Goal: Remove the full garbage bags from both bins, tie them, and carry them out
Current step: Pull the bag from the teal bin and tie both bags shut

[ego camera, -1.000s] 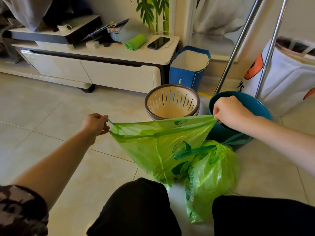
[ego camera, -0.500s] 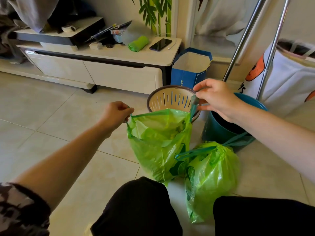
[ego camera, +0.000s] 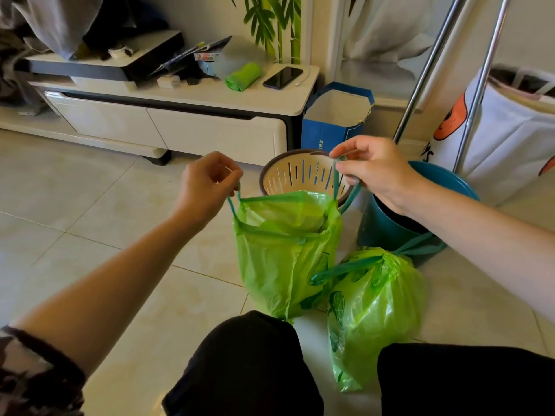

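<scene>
A green garbage bag (ego camera: 285,259) hangs between my hands, its mouth open, in front of the slotted cream bin (ego camera: 300,172). My left hand (ego camera: 207,187) pinches the bag's left drawstring loop. My right hand (ego camera: 375,169) pinches the right drawstring loop above the bin's rim. A second green bag (ego camera: 372,307), cinched with its drawstring pulled out, lies on the floor by the teal bin (ego camera: 387,232).
A low white TV cabinet (ego camera: 186,124) with a phone and clutter stands behind. A blue paper bag (ego camera: 333,127) sits beside it. Two metal poles (ego camera: 426,73) and a white laundry bag (ego camera: 510,136) stand at right. My dark-trousered knees fill the bottom edge.
My hands came closer together and rose, so the bag's mouth went from stretched flat and wide to narrow. Both hands now hold the drawstring loops rather than the rim.
</scene>
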Demonstrator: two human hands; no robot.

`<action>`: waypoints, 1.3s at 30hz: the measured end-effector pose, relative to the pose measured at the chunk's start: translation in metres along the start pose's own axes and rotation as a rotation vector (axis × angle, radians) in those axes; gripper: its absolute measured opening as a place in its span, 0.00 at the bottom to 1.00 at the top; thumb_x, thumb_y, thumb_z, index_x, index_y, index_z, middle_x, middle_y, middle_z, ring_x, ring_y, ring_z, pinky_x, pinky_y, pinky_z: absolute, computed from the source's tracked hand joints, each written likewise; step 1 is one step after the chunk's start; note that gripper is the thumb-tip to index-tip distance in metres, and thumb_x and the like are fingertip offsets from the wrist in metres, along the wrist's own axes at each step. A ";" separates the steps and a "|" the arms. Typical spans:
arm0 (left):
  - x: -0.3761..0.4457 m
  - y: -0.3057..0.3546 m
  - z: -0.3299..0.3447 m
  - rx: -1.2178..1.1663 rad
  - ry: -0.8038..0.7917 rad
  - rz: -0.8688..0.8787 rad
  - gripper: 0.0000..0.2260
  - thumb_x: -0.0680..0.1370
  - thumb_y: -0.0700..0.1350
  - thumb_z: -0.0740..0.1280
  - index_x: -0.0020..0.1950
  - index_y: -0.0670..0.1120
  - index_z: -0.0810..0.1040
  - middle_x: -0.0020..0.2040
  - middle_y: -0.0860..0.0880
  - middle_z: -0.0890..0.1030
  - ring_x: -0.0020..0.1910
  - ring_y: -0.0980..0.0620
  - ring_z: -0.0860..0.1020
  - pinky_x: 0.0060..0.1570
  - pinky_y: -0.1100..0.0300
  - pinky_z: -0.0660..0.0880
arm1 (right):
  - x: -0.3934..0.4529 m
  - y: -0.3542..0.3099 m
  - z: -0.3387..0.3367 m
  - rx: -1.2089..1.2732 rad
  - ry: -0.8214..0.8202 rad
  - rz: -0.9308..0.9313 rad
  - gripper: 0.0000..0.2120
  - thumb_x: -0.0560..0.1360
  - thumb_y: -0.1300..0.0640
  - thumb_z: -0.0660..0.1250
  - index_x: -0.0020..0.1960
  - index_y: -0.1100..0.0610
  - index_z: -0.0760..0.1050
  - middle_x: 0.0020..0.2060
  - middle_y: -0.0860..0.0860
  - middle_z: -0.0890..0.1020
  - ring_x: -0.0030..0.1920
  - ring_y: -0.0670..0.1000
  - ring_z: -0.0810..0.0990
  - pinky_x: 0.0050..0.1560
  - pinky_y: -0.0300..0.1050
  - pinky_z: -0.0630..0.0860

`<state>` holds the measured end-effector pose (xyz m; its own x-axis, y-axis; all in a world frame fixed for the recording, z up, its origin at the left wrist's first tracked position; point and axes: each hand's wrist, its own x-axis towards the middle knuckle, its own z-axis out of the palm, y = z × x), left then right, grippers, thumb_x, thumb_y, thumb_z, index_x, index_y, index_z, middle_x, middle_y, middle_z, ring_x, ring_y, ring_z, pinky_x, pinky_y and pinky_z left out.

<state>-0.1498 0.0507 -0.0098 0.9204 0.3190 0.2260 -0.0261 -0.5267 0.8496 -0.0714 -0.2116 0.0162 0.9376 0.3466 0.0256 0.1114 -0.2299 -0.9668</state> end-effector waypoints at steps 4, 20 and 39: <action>-0.002 0.004 0.005 -0.066 -0.097 -0.073 0.01 0.76 0.36 0.68 0.46 0.39 0.79 0.38 0.45 0.83 0.35 0.53 0.82 0.38 0.64 0.78 | -0.006 0.001 0.005 -0.045 -0.054 0.004 0.09 0.71 0.67 0.68 0.43 0.54 0.80 0.40 0.54 0.77 0.39 0.50 0.74 0.33 0.40 0.72; -0.007 0.038 0.018 -0.409 -0.191 -0.156 0.12 0.76 0.30 0.63 0.54 0.43 0.79 0.44 0.41 0.83 0.43 0.45 0.84 0.43 0.51 0.82 | -0.009 -0.003 0.021 -0.065 -0.096 -0.089 0.10 0.70 0.68 0.70 0.44 0.54 0.81 0.47 0.55 0.84 0.52 0.52 0.83 0.56 0.51 0.79; -0.013 0.027 0.065 -0.005 -0.245 0.088 0.16 0.70 0.40 0.75 0.57 0.48 0.80 0.48 0.51 0.81 0.48 0.55 0.79 0.45 0.67 0.77 | 0.005 0.002 0.045 0.013 -0.111 0.179 0.15 0.65 0.67 0.75 0.47 0.54 0.76 0.44 0.57 0.76 0.50 0.59 0.81 0.47 0.56 0.82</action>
<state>-0.1374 -0.0192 -0.0211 0.9815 0.0713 0.1776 -0.1118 -0.5397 0.8344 -0.0810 -0.1694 0.0028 0.9001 0.3993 -0.1741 -0.0586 -0.2851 -0.9567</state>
